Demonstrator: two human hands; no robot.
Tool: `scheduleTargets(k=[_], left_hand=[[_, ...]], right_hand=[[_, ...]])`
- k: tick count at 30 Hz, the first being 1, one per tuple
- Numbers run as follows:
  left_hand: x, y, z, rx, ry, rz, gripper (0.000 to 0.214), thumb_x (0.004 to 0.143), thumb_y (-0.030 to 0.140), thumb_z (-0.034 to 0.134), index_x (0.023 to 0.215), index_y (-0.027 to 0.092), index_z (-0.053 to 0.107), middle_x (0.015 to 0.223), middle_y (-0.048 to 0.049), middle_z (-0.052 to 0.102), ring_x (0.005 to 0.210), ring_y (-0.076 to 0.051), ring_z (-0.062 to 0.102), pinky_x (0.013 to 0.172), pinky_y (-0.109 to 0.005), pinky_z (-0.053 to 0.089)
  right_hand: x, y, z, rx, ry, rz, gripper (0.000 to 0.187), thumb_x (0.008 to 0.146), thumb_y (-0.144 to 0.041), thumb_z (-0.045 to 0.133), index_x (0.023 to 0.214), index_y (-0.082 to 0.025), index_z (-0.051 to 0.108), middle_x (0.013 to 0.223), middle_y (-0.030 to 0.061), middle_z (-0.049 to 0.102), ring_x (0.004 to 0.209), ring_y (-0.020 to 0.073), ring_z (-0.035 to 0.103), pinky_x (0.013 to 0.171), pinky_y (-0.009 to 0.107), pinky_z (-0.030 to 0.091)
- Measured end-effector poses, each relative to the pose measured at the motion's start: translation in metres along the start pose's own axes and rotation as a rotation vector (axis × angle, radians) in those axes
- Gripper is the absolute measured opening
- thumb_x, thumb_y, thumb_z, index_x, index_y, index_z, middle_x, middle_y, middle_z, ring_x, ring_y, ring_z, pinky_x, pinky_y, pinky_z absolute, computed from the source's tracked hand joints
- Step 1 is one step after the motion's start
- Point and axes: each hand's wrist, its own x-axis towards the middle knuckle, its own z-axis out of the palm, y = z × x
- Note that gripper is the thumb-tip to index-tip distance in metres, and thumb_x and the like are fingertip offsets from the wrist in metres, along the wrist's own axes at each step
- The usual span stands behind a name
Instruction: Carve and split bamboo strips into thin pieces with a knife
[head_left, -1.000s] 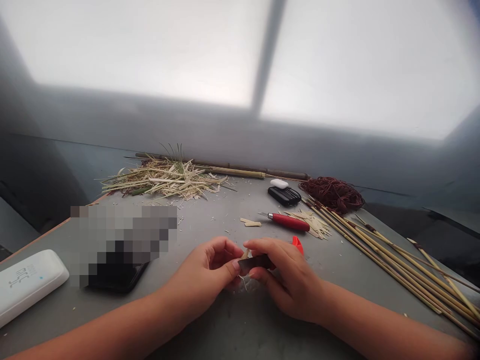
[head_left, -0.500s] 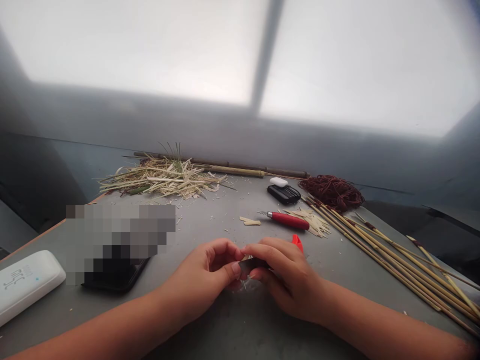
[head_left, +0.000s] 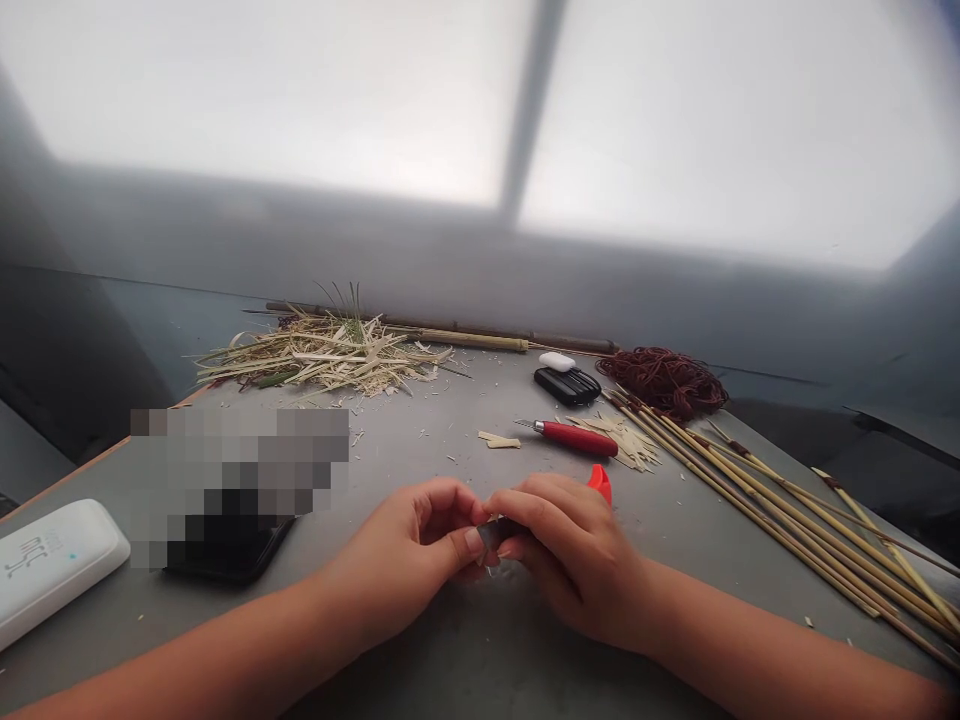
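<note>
My two hands meet at the near middle of the grey table. My right hand is closed round a knife with a red handle end sticking out behind the fingers and a dark blade pointing left. My left hand pinches a small pale sliver against that blade with thumb and fingers; most of the sliver is hidden.
A second red-handled knife lies beyond my hands beside pale shavings. Long bamboo sticks fan out at the right. A shavings pile, dark red cord, a black case, a phone and a white box lie around.
The hands have closed together slightly; the blade shows less between the fingers. The view has shifted a little; nothing else on the table moved.
</note>
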Motion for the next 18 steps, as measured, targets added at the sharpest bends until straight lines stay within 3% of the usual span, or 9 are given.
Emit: scheduleTargets(k=[14,18], left_hand=[[0.0001,-0.0022,0.0025,-0.012,0.004,-0.038,0.024,0.071,0.033,0.074,0.078,0.017,0.057,0.075,0.0016,0.062,0.075,-0.015,0.061,0.075,-0.029,0.048],[-0.0002,-0.0005,0.0041,-0.009,0.040,-0.020,0.027,0.072,0.036,0.074,0.077,0.017,0.055,0.072,0.0026,0.059,0.070,-0.013,0.058,0.071,-0.027,0.047]], right_hand=[[0.0016,0.0010,0.0018,0.009,-0.021,0.011,0.020,0.100,-0.027,0.038,0.098,-0.018,0.056,0.071,0.0020,0.059,0.060,0.0148,0.049,0.055,0.027,0.038],[0.0008,0.0016,0.0030,-0.010,-0.005,0.041,0.019,0.100,-0.026,0.038,0.105,-0.018,0.055,0.074,0.0031,0.061,0.062,0.0157,0.053,0.056,0.027,0.043]])
